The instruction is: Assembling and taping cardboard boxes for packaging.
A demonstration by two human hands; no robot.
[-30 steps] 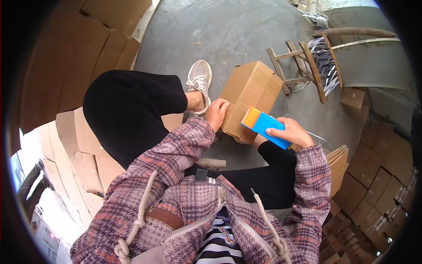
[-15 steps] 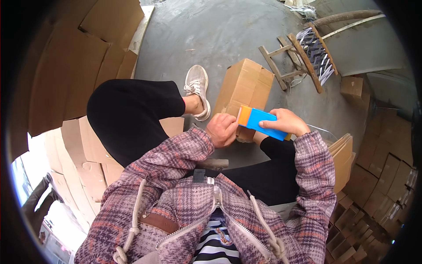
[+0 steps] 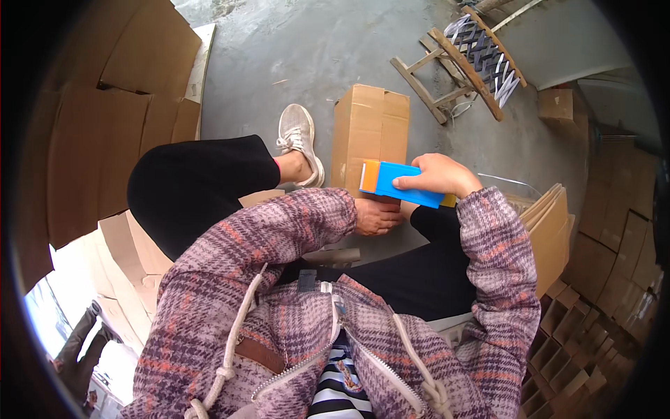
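The person's black-trousered legs [image 3: 202, 171] are spread apart, which seems to make room for the work in front of the body. To the right, a sheaf of flat cardboard [image 3: 548, 234] leans beside the right leg, probably put there to be within easy reach. In the middle, the left hand [image 3: 377, 216] lies at the near end of a brown carton [image 3: 370, 129], its fingers loosely curved; it looks set to steady that end, but whether it pinches anything I cannot tell. Just beyond, the right hand [image 3: 440, 174] is closed round a blue-and-orange tape dispenser [image 3: 410, 186], thumb on top, so the toothed orange end points left over the carton's near edge; whether the two touch is unclear. The carton sits on the floor between the feet, its length running away from the body, likely so both hands meet at its near end. A pale shoe [image 3: 296, 136] stands just left of it. Farther right, a wooden stool [image 3: 467, 66] lies tipped over, well apart from the carton.
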